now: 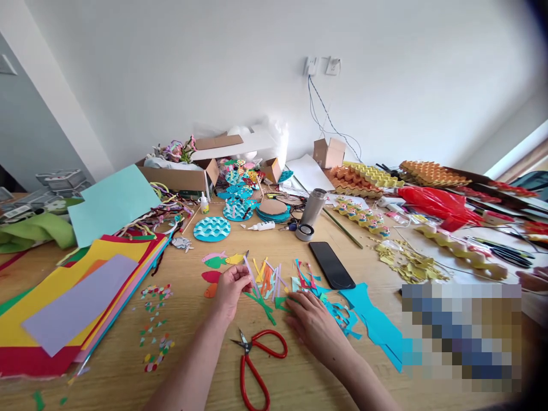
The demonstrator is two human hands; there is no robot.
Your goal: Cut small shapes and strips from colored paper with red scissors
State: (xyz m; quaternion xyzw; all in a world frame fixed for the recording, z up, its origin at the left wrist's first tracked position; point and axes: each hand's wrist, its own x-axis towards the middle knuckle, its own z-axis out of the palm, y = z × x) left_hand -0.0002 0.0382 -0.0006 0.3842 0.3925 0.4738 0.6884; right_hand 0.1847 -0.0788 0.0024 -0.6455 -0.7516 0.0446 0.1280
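Lilac paper strip (247,265) pinched between thumb and fingertips of the left hand (231,291), just beyond the red-handled scissors (245,345). Grip of the left hand closed on that strip. Grip of the right hand (312,319) released: palm down and fingers spread, beyond the scissors and to their right, with fingertips at the edge of a green paper scrap (281,303).

Scissors lying on the wooden counter (308,382) with blades parted, tips pointing away and to the left, looped handles nearer the viewer. Beyond the scissors, between the two hands, a loose heap of narrow paper strips (269,279) in yellow, orange, lilac and pale blue, with crossed green strips (268,313) on its near side.

Beyond the scissors and slightly left, paper fish cut-outs (211,276) in pink, green, yellow, red and orange. Farther left of the scissors, scattered confetti-like paper bits (157,292), then a stack of coloured sheets (81,302) with lilac on top. To the right of the scissors, past the right hand, bright blue paper offcuts (372,319); beyond these, a black smartphone (331,265). Well beyond the scissors, a blue disc with wavy paper bands (212,229), a white glue tube (262,226) and a metal flask (314,208).
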